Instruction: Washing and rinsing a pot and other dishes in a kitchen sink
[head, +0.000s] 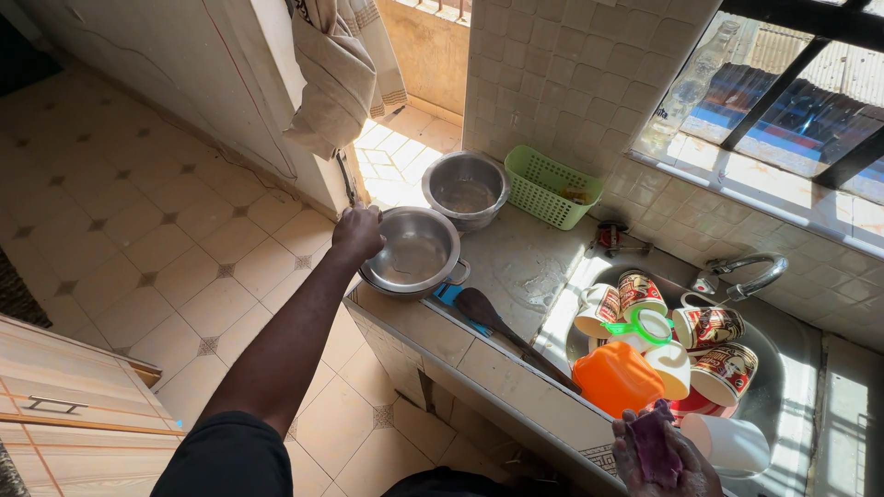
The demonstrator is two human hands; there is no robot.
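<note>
Left hand (pixel 357 232) grips an apparently empty steel pot (pixel 412 252); right hand (pixel 665 460) clutches purple cloth (pixel 650 446).

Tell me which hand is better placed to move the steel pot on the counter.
Left. The left hand already grips the rim of the steel pot, while the right hand is over by the sink, clutching a purple cloth.
</note>
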